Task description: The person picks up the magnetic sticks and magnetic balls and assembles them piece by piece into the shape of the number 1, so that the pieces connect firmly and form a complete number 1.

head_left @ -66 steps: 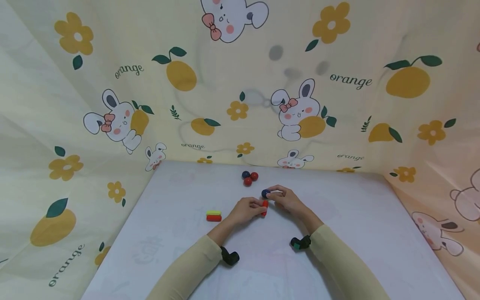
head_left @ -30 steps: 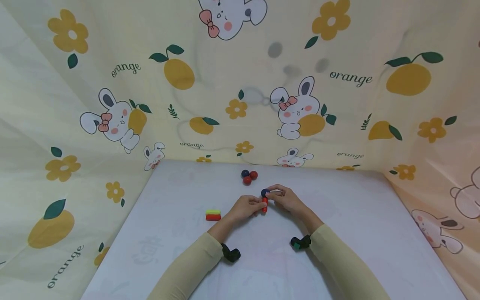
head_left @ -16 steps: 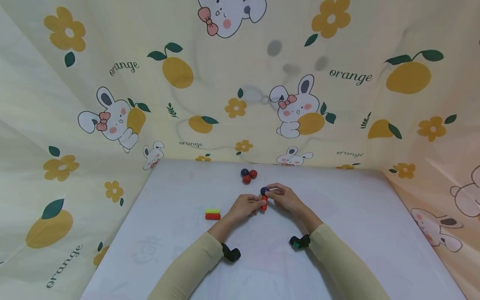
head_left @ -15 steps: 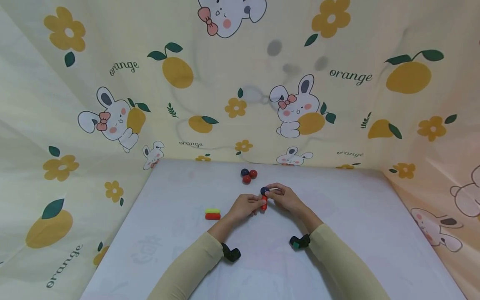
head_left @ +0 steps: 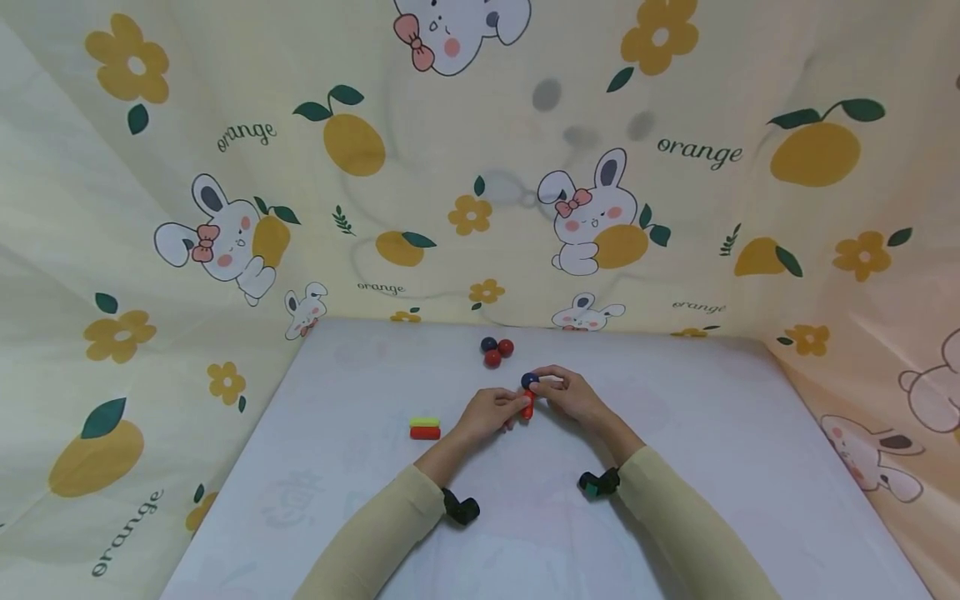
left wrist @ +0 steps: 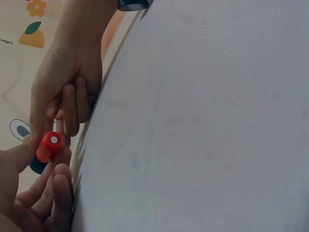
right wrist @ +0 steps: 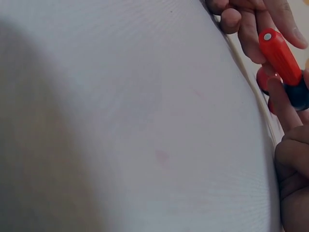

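Near the middle of the table, my left hand (head_left: 487,414) pinches a short red rod (head_left: 527,410) between thumb and fingertips. A small pale round dot shows on the rod's near end in both wrist views. Just beyond it, my right hand (head_left: 573,396) pinches a dark blue ball (head_left: 529,381) by its side. The rod's far end meets the ball, and the two line up in the right wrist view, red rod (right wrist: 281,57) against blue ball (right wrist: 297,94). Fingers partly cover the ball in the left wrist view.
Behind the hands lie another dark blue ball (head_left: 489,344) and two red balls (head_left: 492,358), clustered together. To the left, a yellow rod (head_left: 425,422) and a red rod (head_left: 425,433) lie side by side. A patterned curtain (head_left: 427,192) surrounds the white table (head_left: 360,500).
My left hand has moved the red rod slightly away from me, closing the gap to the blue ball; rod and ball now meet end-on. The right hand keeps its pinch, almost still.
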`<state>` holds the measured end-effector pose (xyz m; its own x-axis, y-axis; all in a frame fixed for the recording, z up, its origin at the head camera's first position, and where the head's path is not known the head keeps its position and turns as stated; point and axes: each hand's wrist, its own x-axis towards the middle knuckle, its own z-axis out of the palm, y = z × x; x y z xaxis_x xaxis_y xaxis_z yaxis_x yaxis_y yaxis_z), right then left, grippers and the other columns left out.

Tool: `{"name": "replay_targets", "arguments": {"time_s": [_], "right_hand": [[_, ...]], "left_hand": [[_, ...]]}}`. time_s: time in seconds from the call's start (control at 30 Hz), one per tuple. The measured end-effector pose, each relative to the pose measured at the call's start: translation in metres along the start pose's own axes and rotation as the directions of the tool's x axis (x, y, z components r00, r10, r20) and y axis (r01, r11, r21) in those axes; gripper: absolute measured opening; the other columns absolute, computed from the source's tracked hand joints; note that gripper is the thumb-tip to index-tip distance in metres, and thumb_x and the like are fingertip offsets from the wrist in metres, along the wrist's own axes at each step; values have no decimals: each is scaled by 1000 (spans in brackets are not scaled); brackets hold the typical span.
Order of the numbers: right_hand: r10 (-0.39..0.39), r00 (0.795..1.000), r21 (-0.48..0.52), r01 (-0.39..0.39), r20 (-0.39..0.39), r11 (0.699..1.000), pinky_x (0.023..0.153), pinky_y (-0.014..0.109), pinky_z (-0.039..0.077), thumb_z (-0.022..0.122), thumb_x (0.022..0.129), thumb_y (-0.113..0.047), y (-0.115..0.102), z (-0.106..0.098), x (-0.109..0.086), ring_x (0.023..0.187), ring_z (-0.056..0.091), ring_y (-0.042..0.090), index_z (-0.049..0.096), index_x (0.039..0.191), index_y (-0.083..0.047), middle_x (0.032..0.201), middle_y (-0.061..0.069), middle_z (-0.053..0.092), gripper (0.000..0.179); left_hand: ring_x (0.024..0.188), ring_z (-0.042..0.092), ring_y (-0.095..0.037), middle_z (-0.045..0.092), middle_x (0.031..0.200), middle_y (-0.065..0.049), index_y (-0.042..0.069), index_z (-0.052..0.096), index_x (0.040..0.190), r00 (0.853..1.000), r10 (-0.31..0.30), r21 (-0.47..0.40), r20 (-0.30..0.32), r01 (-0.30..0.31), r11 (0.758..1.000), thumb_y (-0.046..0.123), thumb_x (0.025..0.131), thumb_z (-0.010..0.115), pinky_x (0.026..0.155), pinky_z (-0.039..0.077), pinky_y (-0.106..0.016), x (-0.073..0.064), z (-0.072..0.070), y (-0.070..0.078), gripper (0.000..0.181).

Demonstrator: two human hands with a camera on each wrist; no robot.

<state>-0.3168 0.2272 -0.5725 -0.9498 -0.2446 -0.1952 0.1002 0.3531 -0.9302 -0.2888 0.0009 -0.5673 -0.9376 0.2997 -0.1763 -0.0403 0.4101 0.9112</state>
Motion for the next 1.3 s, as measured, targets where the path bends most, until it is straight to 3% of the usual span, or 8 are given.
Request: {"name": "replay_targets", "arguments": {"time_s": [0.13, 0.3, 0.63, 1.0, 1.3], "right_hand": [[20, 1000, 16, -20, -2, 1000, 56, 27, 32, 73, 102, -46, -2, 0, -1, 57, 39, 16, 62, 145, -20, 86, 0, 69, 52], [45, 999, 9, -44, -7, 999, 51, 26, 31, 72, 103, -46, -5, 1, -3, 51, 37, 17, 62, 145, -22, 71, -1, 54, 50], [86, 996, 47, -85, -13, 995, 50, 28, 32, 76, 99, -50, -3, -2, 0, 52, 38, 17, 61, 146, -23, 72, 0, 54, 56], [107, 994, 50, -106, -16, 993, 56, 29, 32, 77, 97, -54, -5, 0, 0, 59, 41, 21, 61, 146, -24, 97, 4, 72, 60], [107, 994, 72, -107, -7, 992, 54, 28, 32, 77, 99, -49, -4, 0, -1, 58, 41, 20, 61, 145, -23, 89, 3, 68, 56]], "left_hand": [[69, 61, -14, 71, 80, -2, 9, 75, 123, 1000, -11, -18, 11, 11, 1000, 41, 106, 69, 69, 49, -25, -4, -4, 1, 37], [76, 65, -15, 77, 94, -3, 7, 73, 123, 999, -4, -64, 37, 6, 998, 33, 108, 68, 73, 56, -23, -7, -13, 2, 30], [85, 69, -18, 78, 104, -3, 8, 72, 125, 1000, 19, 9, -13, -19, 1000, 30, 109, 66, 79, 56, -28, -6, -37, 6, 28], [93, 71, -19, 74, 106, -2, 14, 73, 119, 994, 6, 75, -114, 3, 997, 30, 107, 69, 83, 60, -31, 8, -56, 10, 20], [96, 69, -20, 73, 110, -4, 11, 71, 117, 971, 118, 193, -207, -78, 978, 24, 105, 72, 89, 57, -40, 20, -62, 8, 18]]}}
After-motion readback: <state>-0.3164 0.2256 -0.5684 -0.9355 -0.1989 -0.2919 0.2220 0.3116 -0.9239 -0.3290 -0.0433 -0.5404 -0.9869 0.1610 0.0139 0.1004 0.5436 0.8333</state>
